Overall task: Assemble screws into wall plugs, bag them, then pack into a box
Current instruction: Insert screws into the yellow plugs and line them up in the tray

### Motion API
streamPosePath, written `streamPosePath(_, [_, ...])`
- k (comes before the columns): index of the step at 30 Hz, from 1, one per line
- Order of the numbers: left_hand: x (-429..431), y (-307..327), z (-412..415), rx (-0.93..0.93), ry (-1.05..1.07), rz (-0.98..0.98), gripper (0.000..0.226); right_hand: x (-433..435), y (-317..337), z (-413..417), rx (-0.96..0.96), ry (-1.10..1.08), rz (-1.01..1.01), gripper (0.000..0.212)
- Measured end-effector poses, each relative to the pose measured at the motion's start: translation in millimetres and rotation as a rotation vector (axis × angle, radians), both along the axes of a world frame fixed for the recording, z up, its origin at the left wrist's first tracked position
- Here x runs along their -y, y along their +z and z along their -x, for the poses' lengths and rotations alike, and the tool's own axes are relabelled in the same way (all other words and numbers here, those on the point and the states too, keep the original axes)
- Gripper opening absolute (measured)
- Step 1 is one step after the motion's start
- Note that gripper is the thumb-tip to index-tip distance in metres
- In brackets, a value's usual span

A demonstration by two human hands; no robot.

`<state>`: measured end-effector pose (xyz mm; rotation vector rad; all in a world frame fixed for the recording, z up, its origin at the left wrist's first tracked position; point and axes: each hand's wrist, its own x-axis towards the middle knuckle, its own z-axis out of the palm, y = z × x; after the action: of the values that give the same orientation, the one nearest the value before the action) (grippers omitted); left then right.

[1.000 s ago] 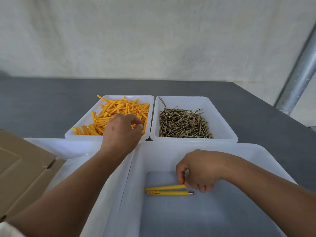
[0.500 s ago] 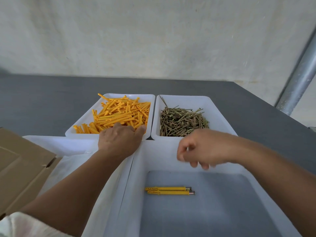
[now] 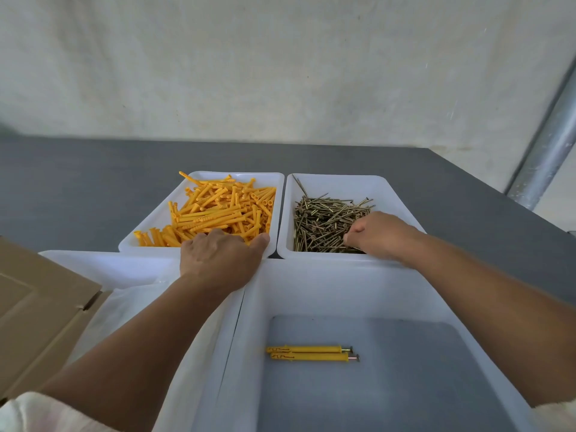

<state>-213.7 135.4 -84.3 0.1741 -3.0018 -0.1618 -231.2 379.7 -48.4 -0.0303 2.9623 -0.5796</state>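
Reaching into the pile of screws (image 3: 321, 222), the right hand (image 3: 381, 236) now sits right of centre in the frame, its fingertips (image 3: 348, 236) bunched down against the brass-coloured heap. Half a second ago it hung above the near rim of the screw tray (image 3: 343, 182); a second ago it was low in the big bin (image 3: 327, 285) by the finished pieces. Its grip is curled and touching screws, but I cannot tell whether one is actually pinched.

Left of it, the left hand (image 3: 218, 257) lies knuckles-up across the near rim of the plug tray (image 3: 237, 174), the thumb out toward the gap between the two trays. A second ago it was deeper in the orange wall plugs (image 3: 218, 207); since then it has drawn back to the rim and barely shifted over the last half second. Its fingers curl under out of sight, so whether that grip holds a plug cannot be told.

Two assembled plugs (image 3: 311, 353) lie side by side, touching, on the floor of the big bin in the lower middle of the frame, screw heads pointing right, where they lay before.

Beside the big bin, lower left, stands a second bin (image 3: 103, 263), and a cardboard box (image 3: 34, 310) fills the left edge. All of it sits on a dark grey surface (image 3: 93, 182) below a pale wall (image 3: 280, 63), with a metal pipe (image 3: 548, 151) slanting down the right edge.
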Motion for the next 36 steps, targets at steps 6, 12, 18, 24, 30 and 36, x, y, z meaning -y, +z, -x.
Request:
streamPosePath(6, [-1.6,-2.3,1.3,-0.03,0.023,-0.021,0.067,11.2,3.6,-1.9,0.077,0.07,-0.115,0.03])
streamPosePath(12, [-2.7,0.3,-1.6,-0.087,0.028,-0.085,0.059,7.8,-1.1,-0.2,0.017,0.039,-0.011,0.026])
streamPosePath(18, [-4.1,3.2,-2.9,-0.121,0.03,-0.173,0.044,0.6,-9.5,7.6,-0.072,0.039,0.128,0.035])
streamPosePath(24, [-4.8,4.4,-3.0,-0.191,0.018,-0.229,0.032,1.0,-10.9,11.4,0.044,0.098,0.091,0.062])
streamPosePath(30, [-5.8,7.1,-5.8,-0.268,-0.018,-0.286,0.02,8.6,-2.5,15.5,0.206,0.17,-0.13,0.067])
streamPosePath(36, [-8.5,14.6,-7.5,-0.452,-0.054,-0.37,0.023,5.8,-6.0,17.6,0.187,0.17,-0.09,0.068])
